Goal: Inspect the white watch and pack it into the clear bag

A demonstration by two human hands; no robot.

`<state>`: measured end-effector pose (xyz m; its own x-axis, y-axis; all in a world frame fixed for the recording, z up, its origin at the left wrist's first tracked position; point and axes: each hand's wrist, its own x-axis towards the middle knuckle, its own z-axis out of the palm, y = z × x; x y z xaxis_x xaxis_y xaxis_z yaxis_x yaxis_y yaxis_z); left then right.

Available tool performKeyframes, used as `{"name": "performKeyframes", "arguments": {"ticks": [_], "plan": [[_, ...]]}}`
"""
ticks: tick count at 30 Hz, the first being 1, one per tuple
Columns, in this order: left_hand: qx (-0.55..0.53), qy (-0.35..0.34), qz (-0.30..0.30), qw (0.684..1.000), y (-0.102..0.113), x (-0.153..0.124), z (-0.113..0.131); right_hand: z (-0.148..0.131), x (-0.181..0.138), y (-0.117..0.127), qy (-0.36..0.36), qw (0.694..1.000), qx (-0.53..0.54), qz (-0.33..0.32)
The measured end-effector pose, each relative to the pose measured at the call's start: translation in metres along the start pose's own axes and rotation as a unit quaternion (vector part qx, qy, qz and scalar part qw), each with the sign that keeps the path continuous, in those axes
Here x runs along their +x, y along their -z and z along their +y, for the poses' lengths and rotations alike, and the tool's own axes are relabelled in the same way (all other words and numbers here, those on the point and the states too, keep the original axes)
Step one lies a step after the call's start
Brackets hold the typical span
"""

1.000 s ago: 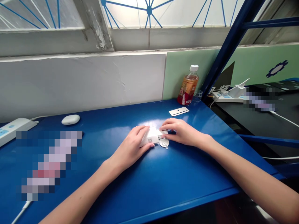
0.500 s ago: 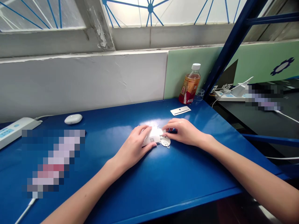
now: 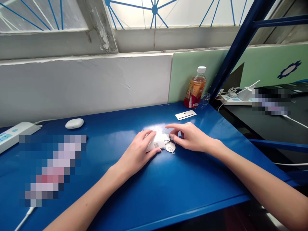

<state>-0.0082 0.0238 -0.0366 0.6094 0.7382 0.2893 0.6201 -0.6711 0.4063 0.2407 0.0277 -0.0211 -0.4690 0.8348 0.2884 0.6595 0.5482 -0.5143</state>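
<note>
A small white box (image 3: 157, 143) with a printed square code lies on the blue desk, washed out by glare. My left hand (image 3: 137, 147) is closed around its left side, the thumb along the near edge. At the box's right end a white flap (image 3: 166, 138) sticks out. My right hand (image 3: 188, 136) is beside this flap, index finger lifted and stretched, thumb apart from it; I see nothing held between them. Just below lies a round white tag (image 3: 170, 147) with a small loop. Farther back is a flat white card (image 3: 185, 115) with a dark slot.
A drink bottle (image 3: 195, 87) stands at the back right beside a clear cup (image 3: 205, 98). On the left are a white rounded case (image 3: 74, 123), a power strip (image 3: 18, 134) and a blurred-out phone-like object (image 3: 57, 166) on a cable. A blue metal post (image 3: 237, 54) rises at right.
My right hand's index finger and thumb have come apart and the index finger has lifted off the box's flap end. My left hand keeps its hold on the box.
</note>
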Motion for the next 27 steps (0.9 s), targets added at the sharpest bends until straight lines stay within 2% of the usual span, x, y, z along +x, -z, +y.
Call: {"name": "performKeyframes", "arguments": {"ticks": [4,9,17,22,27], "plan": [[0.007,-0.003,-0.004,1.000,0.000,0.000,0.000,0.000,-0.001,0.009,-0.007,0.998,-0.070,0.007],[0.006,0.001,-0.004,1.000,0.000,0.000,0.000,-0.003,-0.001,0.007,-0.016,0.998,-0.055,-0.012],[-0.002,-0.012,0.002,1.000,-0.002,-0.001,-0.002,-0.004,0.000,-0.003,-0.014,0.998,0.057,-0.011],[-0.008,-0.015,0.008,1.000,-0.002,-0.001,0.000,-0.009,-0.001,-0.003,-0.046,0.989,0.139,-0.033],[0.020,-0.022,-0.017,0.999,-0.001,-0.001,0.001,-0.008,0.000,-0.007,-0.084,0.973,0.208,-0.051]]}}
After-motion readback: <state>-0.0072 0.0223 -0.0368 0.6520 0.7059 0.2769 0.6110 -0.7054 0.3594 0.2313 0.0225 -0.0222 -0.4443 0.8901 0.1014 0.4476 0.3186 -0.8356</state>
